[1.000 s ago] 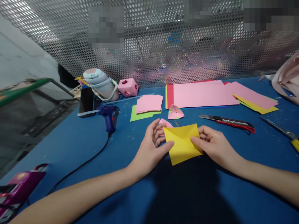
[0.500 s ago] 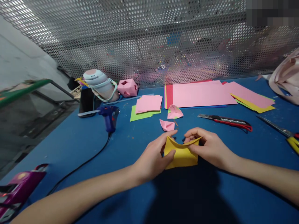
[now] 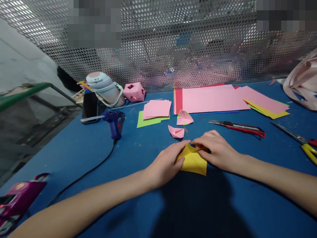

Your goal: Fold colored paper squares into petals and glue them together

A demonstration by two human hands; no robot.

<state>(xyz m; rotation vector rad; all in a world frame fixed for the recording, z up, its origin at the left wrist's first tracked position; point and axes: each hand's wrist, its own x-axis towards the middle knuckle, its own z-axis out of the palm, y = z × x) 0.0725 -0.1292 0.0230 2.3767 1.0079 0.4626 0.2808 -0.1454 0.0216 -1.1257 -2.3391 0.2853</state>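
A yellow sheet of paper, partly folded, is held between my two hands low over the blue table. My left hand grips its left side, thumb on the near face and fingers behind. The upper right part is pinched by my right hand, whose fingertips almost meet those of the left at the top edge. Just beyond my hands lie two small folded pink paper pieces, a boat-like one and one with green patches. Part of the yellow paper is hidden by my fingers.
A blue glue gun with a trailing cord stands left. A utility knife and scissors lie right. Behind are pink squares, large pink sheets, a pink paper ball, a bottle and a perforated metal panel.
My hands have come closer together at the top of the yellow paper. Its upper edge, bowed open before, is now bent into a peak between my fingers.
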